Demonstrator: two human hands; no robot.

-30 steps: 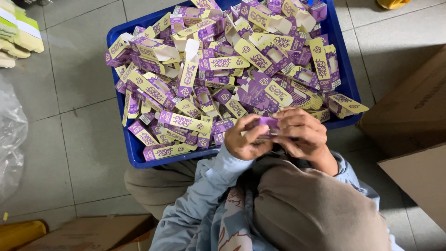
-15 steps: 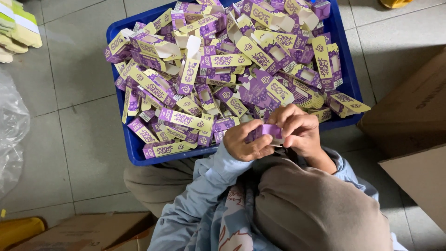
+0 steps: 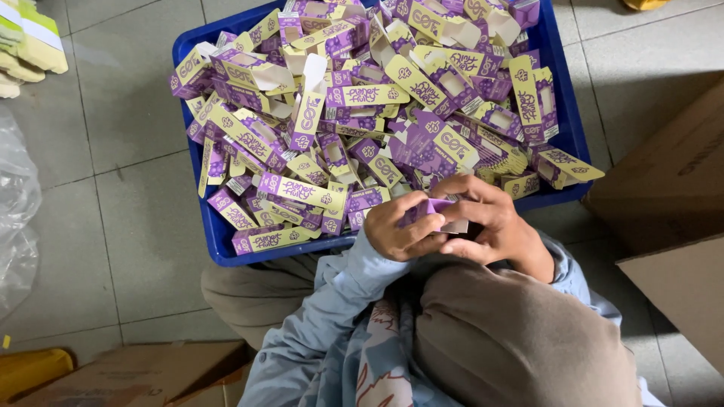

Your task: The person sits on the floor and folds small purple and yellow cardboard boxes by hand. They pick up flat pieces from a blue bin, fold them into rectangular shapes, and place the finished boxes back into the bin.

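Since a second ago, both hands have stayed at the blue crate's (image 3: 197, 197) near edge. The left hand (image 3: 401, 226) and right hand (image 3: 490, 222) both close their grip on one small purple carton (image 3: 434, 207), partly hidden by fingers. Purple-and-yellow cartons (image 3: 362, 120) heap the crate; brown cardboard boxes (image 3: 671, 188) stand right.

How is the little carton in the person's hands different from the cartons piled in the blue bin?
The held carton is gripped between the left hand and right hand and mostly hidden by fingers; the piled cartons lie loose and in plain sight. The held carton is above the blue bin's near edge; the piled cartons fill the bin at all angles. Both show purple card.
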